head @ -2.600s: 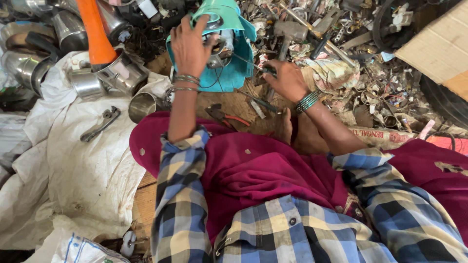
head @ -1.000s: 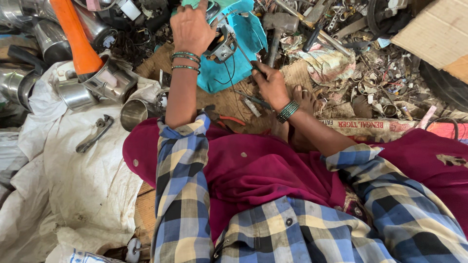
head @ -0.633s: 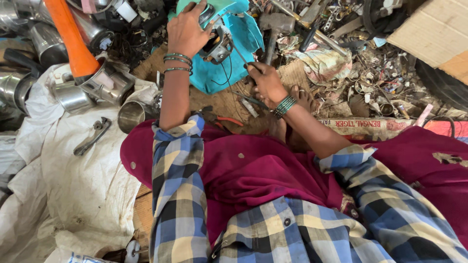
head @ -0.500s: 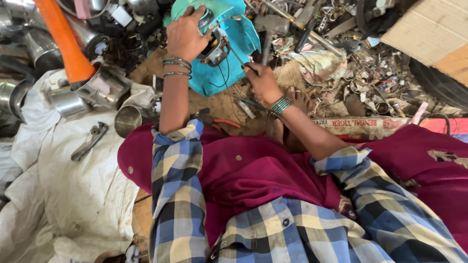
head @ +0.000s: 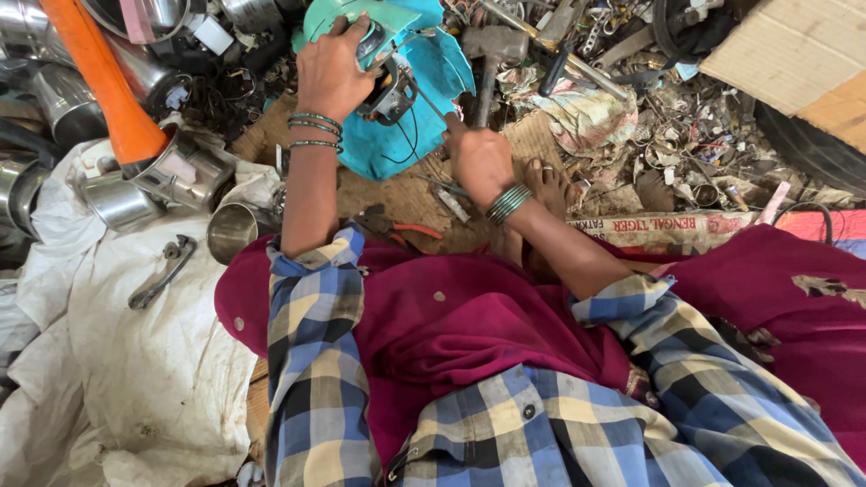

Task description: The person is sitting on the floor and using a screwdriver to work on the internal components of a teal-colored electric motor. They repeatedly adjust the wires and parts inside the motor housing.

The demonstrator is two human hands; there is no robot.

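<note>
A teal plastic fan housing [head: 424,99] with a small metal motor [head: 390,90] and thin wires lies on the ground ahead of me. My left hand [head: 332,72] grips its upper left rim beside the motor. My right hand [head: 478,158] is closed around a thin tool whose tip points at the motor. Both wrists wear green bangles. A bare foot [head: 546,185] rests just right of my right hand.
Steel cups and pots [head: 135,185] and an orange cone-shaped handle [head: 108,81] lie at left on white sacking [head: 135,361]. A wrench [head: 162,271] lies there too. Pliers with red handles [head: 397,225] sit near me. A hammer [head: 492,54], scrap metal and cardboard [head: 794,63] fill the back right.
My left hand has shifted on the fan housing and turned it slightly. My right hand has moved in from the right toward the motor with the thin tool.
</note>
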